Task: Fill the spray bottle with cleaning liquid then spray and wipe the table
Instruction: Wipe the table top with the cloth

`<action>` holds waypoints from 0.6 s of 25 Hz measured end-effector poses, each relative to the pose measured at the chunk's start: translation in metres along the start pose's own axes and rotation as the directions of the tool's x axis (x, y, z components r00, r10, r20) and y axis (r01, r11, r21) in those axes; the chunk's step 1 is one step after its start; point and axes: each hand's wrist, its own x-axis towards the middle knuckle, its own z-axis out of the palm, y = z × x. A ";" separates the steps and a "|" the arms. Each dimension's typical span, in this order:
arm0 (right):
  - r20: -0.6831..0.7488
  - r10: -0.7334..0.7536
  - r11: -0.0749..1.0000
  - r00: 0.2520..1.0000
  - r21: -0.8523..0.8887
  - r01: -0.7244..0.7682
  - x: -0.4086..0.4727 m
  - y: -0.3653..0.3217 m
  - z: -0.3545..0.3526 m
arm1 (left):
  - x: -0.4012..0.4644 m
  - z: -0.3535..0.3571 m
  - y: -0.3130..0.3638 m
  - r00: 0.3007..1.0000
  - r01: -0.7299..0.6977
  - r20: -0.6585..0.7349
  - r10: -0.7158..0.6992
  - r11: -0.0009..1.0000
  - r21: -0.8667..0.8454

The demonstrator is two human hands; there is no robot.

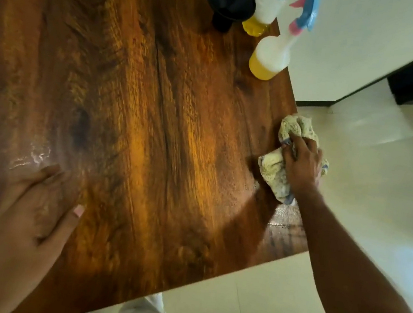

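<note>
While wiping at the bench's point(155, 97) right edge: right hand point(301, 163) grip clamped on rag point(274, 170); left hand point(27, 214) flat, fingers apart, bracing; sprayer point(271, 57), funnel point(227, 1) parked far corner, clear.

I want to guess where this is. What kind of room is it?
Probably a room in a home. There is a wooden table, a pale tiled floor and plain white walls.

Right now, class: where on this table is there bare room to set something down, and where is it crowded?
Bare: the wide middle of the table, between left hand and cloth. Crowded: the far right corner, with funnel, refill bottle, spray bottle.
</note>
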 end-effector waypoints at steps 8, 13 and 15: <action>-0.056 0.236 0.970 0.970 0.072 -0.232 -0.200 0.041 -0.003 | -0.077 -0.063 -0.006 0.980 -0.167 -0.067 0.185 0.962 0.214; -0.043 0.116 0.982 0.992 0.153 -0.108 -0.278 -0.089 0.025 | -0.137 -0.115 -0.062 0.986 -0.067 -0.139 0.095 0.978 0.198; -0.052 0.027 0.983 0.998 0.183 -0.017 -0.312 -0.161 0.038 | -0.162 -0.142 -0.088 0.981 -0.018 -0.186 0.058 0.978 0.207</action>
